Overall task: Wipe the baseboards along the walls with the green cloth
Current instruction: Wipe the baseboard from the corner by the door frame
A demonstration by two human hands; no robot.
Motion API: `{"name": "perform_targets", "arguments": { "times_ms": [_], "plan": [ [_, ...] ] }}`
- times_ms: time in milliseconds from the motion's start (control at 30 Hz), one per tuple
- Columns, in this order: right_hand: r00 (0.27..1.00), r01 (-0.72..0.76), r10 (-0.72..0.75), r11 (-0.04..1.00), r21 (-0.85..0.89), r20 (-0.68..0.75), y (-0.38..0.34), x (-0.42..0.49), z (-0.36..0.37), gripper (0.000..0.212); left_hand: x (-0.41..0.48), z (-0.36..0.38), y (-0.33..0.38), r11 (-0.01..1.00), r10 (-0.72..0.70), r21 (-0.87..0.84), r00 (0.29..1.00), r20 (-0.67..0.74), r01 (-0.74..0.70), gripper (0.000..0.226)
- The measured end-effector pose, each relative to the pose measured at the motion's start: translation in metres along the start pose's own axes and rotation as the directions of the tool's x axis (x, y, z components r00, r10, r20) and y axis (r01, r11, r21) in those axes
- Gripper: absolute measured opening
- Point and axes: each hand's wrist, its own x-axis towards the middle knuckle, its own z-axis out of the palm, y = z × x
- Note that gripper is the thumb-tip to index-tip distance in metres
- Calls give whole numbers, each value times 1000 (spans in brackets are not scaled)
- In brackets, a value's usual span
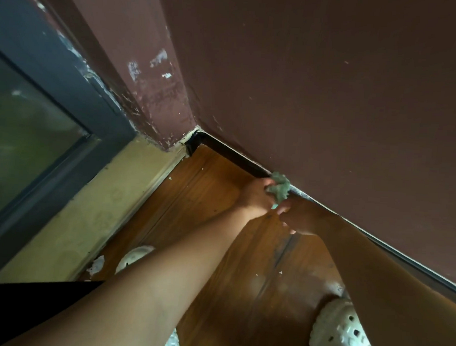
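The green cloth (280,186), pale and crumpled into a small wad, is pressed against the top edge of the dark, narrow baseboard (232,157), partway along its run from the corner at the floor's far edge.

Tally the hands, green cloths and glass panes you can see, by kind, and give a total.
Hands: 2 (left hand, right hand)
Green cloth: 1
Glass pane: 1
Total: 4
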Motion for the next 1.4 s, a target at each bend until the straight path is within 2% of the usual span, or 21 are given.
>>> {"name": "perform_targets", "arguments": {
  "times_ms": [33,100,167,233,267,433,467,533,567,600,667,733,800,867,933,1067,1167,1233,1300,1333,1400],
  "plan": [
    [1000,-9,9,1000,7,-4,0,0,1,18,0,1,2,997,-33,-70,998,-59,28,31],
    [1000,-26,26,999,47,-3,4,-2,1,17,6,-8,4,995,-84,-72,963,-257,68,20],
    [1000,-24,24,999,46,9,9,-4,1,25,14,-29,2,984,-158,-152,867,-473,96,25],
    [1000,-23,22,999,46,20,11,-7,-1,30,18,-48,2,970,-198,-230,789,-582,74,32],
    [999,-27,26,998,50,23,12,-8,-2,31,19,-53,1,976,-179,-210,783,-596,63,33],
    [999,-41,39,996,73,26,9,-10,-6,31,18,-37,2,994,-11,92,911,-413,54,36],
    [999,-45,43,996,77,28,8,-11,-6,30,19,-29,-3,990,33,140,945,-324,13,33],
    [999,-47,45,996,75,26,5,-11,-6,29,11,-14,-5,973,82,219,997,-9,-78,28],
    [999,-46,44,996,70,31,4,-11,-6,29,8,-8,-7,972,70,218,992,109,-93,28],
    [998,-50,47,996,68,34,3,-11,-6,29,4,-6,-7,979,47,188,988,150,-75,30],
    [997,-67,65,994,82,33,5,-11,-6,30,2,-9,-2,999,-1,50,1000,24,0,23],
    [997,-75,73,992,101,29,6,-12,-6,29,6,-22,0,998,-64,10,974,-215,68,19],
    [998,-61,57,991,116,37,8,-16,-8,29,13,-43,1,991,-130,-47,885,-447,122,25],
    [998,-57,51,992,116,47,9,-18,-9,30,17,-59,3,982,-169,-166,820,-546,92,27],
    [998,-53,49,994,98,46,10,-16,-9,33,21,-63,4,985,-133,-166,833,-537,50,29],
    [998,-49,45,993,111,35,9,-11,-8,32,17,-39,11,998,-42,27,963,-266,51,40],
    [998,-60,56,993,104,35,9,-8,-6,26,8,-16,12,982,-37,183,996,-81,51,40],
    [997,-64,61,993,97,38,10,-6,-6,26,5,-12,17,988,-89,113,984,-156,107,41],
    [997,-63,58,992,107,47,11,-6,-6,29,11,-23,18,983,-169,0,905,-390,184,39],
    [997,-58,52,992,108,54,11,-5,-6,31,16,-33,19,983,-182,-66,858,-481,171,38],
    [997,-53,46,992,113,63,12,-5,-8,32,28,-55,17,980,-182,-167,821,-542,107,41]
  ]
}}
